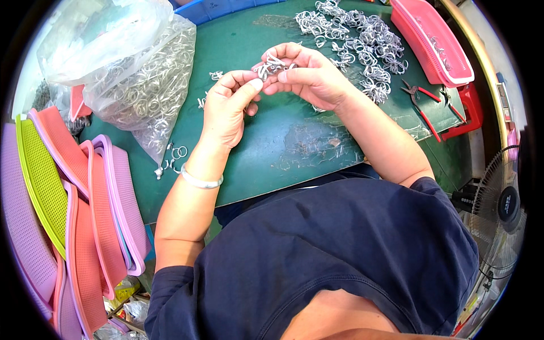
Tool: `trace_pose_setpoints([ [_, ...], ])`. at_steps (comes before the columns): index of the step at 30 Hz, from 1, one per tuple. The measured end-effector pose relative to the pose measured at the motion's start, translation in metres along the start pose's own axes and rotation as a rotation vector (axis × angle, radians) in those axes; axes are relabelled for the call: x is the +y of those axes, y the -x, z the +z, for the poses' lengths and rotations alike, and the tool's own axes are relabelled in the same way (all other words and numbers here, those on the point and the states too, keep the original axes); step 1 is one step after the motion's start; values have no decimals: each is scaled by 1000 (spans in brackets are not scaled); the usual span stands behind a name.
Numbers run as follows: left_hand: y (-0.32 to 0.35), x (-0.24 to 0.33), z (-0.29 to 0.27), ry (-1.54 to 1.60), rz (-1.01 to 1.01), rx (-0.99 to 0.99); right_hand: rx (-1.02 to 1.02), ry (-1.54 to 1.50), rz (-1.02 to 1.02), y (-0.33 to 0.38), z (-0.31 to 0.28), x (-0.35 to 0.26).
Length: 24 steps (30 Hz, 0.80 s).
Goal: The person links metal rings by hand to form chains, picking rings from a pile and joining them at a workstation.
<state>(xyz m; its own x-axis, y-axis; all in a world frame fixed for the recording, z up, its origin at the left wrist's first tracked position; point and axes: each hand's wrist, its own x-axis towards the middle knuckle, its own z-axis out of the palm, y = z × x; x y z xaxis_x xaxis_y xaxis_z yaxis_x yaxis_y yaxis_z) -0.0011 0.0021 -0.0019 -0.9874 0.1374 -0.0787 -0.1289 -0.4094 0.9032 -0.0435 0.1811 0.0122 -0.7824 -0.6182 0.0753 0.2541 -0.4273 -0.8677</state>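
Above the green table (255,161), my left hand (229,105) and my right hand (311,79) meet. A small bunch of silvery metal rings (271,67) lies in the curled fingers of my right hand. My left thumb and forefinger pinch at the near side of that bunch; the exact ring between them is too small to make out. Just past my left hand, a few loose rings (216,75) rest on the table. Beyond my right hand spreads a pile of similar rings (371,42), many hooked or heaped together.
A clear plastic bag (156,85) full of rings stands at the left, with loose rings (178,152) beside it. Stacked plastic baskets (73,215) fill the left side. At the right are a pink basket (411,39), red-handled pliers (417,102) and a fan (498,209).
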Motion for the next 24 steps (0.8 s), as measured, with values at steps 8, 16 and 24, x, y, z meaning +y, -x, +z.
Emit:
trace_pose_setpoints([
  [8, 3, -6, 3, -258, 203, 25, -59, 46, -10, 0, -2, 2],
  [16, 3, -3, 3, -118, 108, -23, -27, 33, -26, -1, 1, 1],
  [24, 3, -1, 6, -92, 113, -4, -23, 80, -53, 0, 2, 1],
])
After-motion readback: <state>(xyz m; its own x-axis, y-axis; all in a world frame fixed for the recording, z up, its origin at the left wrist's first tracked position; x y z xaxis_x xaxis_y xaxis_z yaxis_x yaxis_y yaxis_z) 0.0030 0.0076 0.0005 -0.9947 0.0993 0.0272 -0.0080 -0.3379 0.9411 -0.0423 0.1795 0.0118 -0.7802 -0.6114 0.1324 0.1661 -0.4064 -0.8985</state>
